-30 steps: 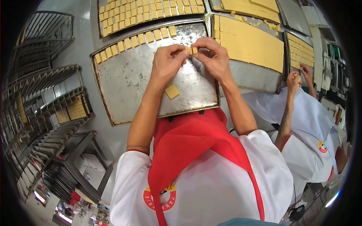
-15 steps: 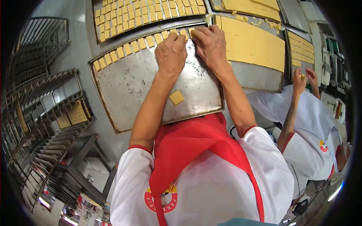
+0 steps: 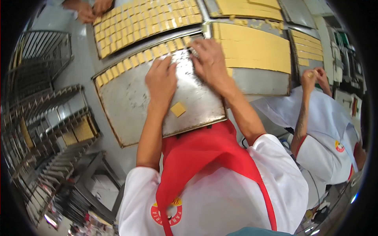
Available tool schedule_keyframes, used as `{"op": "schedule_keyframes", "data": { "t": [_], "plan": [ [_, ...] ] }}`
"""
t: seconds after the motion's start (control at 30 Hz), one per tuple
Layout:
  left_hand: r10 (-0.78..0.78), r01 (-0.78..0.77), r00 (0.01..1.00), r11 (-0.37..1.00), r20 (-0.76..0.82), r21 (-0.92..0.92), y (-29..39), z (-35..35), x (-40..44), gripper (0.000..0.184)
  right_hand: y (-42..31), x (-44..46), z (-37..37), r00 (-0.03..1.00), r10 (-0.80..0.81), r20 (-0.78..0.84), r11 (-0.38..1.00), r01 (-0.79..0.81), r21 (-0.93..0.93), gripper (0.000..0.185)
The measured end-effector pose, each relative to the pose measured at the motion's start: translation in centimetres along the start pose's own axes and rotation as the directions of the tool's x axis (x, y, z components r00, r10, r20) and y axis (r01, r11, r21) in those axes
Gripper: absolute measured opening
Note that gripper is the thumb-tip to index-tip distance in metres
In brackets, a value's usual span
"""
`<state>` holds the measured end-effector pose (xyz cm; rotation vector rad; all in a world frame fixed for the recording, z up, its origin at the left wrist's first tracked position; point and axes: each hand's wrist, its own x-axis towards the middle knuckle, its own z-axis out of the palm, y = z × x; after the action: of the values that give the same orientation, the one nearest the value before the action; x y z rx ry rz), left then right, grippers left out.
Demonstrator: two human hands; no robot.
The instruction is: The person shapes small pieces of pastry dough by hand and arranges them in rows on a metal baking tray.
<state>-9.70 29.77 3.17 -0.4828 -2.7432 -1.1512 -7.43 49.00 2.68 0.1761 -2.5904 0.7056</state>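
Observation:
A metal baking tray (image 3: pixel 130 102) lies in front of me, with a row of small yellow dough pieces (image 3: pixel 134 60) along its far edge. My right hand (image 3: pixel 210 65) is at the right end of that row, thumb and fingers apart, fingertips by the last piece. Over the bare metal, my left hand (image 3: pixel 160 80) hovers just short of the row; its fingers are loosely bent and I see nothing in them. One loose square dough piece (image 3: pixel 178 109) rests on the tray between my forearms, nearer to me.
Beyond stands another tray of dough pieces (image 3: pixel 147 19), with a co-worker's hands (image 3: pixel 92 11) at its left corner. To the right lies a tray with a large scored dough sheet (image 3: pixel 256 47). Another co-worker's hands (image 3: pixel 314 76) pinch something small. Metal racks (image 3: pixel 59 129) stand left.
My hands have drawn back from the row's right end, the left one further, toward me and leftward. The view has shifted, and a co-worker's hands now show at the top left.

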Motion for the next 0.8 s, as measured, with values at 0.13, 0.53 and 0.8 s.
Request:
{"op": "schedule_keyframes", "data": {
  "t": [0.13, 0.53, 0.8],
  "plan": [
    [-0.145, 0.145, 0.989, 0.989, -0.007, 0.002, -0.5, -2.7, -5.0, 0.019, -3.1, -6.0, -0.9, 0.948, -0.16, 0.276, 0.96, 0.084, 0.268, 0.052],
    [-0.511, 0.598, 0.79, 0.763, 0.338, -0.246, 0.9, -3.3, -7.3, 0.029, -6.0, -9.6, -2.4, 0.96, -0.057, 0.274, 0.951, -0.032, 0.307, 0.03],
    [-0.318, 0.587, 0.805, 0.544, 0.5, -0.6, 4.6, 1.9, -6.6, 0.03, -2.2, -9.7, -6.7, 0.993, 0.067, 0.096, 0.909, -0.101, 0.404, 0.039]
  ]
}}
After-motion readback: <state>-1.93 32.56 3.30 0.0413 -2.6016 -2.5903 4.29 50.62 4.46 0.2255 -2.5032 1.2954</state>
